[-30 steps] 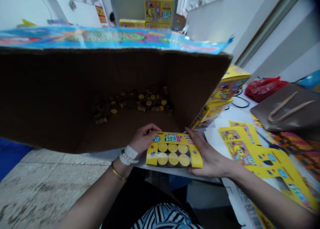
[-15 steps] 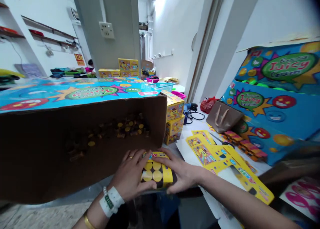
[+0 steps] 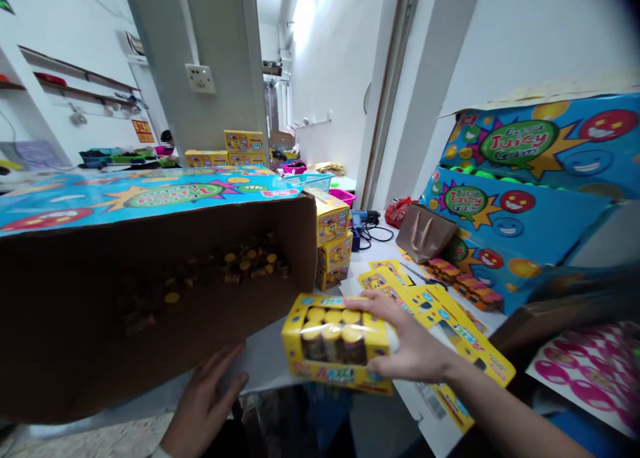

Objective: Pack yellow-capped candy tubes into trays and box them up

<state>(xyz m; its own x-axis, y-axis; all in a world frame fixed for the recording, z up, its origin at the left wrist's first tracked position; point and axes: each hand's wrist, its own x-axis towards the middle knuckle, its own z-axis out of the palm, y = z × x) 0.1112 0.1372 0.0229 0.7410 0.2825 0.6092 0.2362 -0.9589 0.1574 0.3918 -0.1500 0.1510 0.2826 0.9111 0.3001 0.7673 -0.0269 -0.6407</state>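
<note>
While the left hand (image 3: 205,398) lies unladen by the mouth of the carton (image 3: 190,197), fingers loosely spread, the right hand (image 3: 387,341) is clamped on the end of a yellow pack (image 3: 333,341) — the two hands well apart. The pack sits between them, over the near edge of the worktop (image 3: 265,351); whether its base touches I cannot tell. Its window shows rows of yellow-capped tubs, so I'd judge the step in hand to be one-handed handling of a loaded pack. Any shift from here would call for a firm squeeze — only one end is gripped. Loose tubs (image 3: 245,266) lie in the carton, beyond the left hand; flat cards (image 3: 463,328) lie behind the right, and stacked boxes (image 3: 334,245) stand farther off.
</note>
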